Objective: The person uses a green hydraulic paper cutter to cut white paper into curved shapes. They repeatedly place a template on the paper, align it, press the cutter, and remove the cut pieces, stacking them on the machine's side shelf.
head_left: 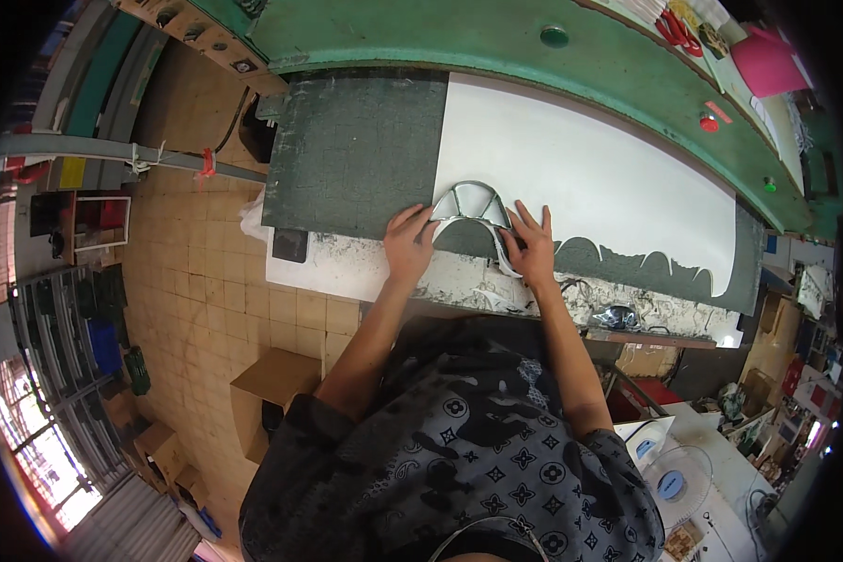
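Note:
An arch-shaped metal cutting die [475, 184] with cross struts lies on a white sheet [590, 159], by the sheet's near edge. My left hand [409, 245] grips the die's left end, fingers bent against its frame. At the opposite end, my right hand [530, 248] has its thumb side against the die, its other fingers stretched forward over the sheet. A narrow curved white strip [508, 266] shows beside the right thumb. Arch-shaped cutouts run along the sheet's near edge to the right. Beneath the sheet is a dark green cutting board [356, 150].
A green machine beam [496, 37] with buttons spans the far side. White scraps cover the near ledge [347, 260], where a black block [290, 245] sits at left. Shiny clutter [616, 317] lies at right. A cardboard box [276, 384] stands on the tiled floor.

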`<state>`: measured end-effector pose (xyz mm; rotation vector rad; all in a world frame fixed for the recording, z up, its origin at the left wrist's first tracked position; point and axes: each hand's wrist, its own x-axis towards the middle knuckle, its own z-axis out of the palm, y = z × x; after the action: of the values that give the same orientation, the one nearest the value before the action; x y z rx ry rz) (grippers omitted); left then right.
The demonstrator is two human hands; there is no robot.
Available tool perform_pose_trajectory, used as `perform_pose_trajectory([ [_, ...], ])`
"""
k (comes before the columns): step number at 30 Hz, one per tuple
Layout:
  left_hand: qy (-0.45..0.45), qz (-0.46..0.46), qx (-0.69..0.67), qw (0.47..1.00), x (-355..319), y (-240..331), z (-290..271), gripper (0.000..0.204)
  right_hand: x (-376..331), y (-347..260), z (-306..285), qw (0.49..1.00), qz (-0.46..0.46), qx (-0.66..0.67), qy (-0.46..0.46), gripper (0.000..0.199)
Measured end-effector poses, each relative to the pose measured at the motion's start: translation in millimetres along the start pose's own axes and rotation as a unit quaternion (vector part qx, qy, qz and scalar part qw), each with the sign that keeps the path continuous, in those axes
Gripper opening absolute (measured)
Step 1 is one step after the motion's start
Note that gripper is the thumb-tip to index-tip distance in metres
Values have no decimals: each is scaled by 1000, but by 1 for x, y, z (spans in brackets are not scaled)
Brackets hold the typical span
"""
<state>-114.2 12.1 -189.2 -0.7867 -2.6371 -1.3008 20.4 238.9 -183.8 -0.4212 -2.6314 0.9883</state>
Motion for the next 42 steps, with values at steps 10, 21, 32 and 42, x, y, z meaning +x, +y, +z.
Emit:
perform_pose_trajectory([
  [10, 11, -34, -32, 999, 2, 3, 0, 26, -3, 2, 3, 999, -22, -13, 19, 37],
  [21, 6, -57, -78, 995, 10, 13, -9, 26, -1, 2, 4, 999, -24, -3, 33, 37],
  [32, 14, -13, -39, 999, 9, 3, 0, 23, -3, 6, 8, 997, -45, -20, 50, 38],
  [42, -6, -4, -51, 999, 6, 4, -4, 21, -4, 4, 4, 998, -37, -14, 46, 39],
])
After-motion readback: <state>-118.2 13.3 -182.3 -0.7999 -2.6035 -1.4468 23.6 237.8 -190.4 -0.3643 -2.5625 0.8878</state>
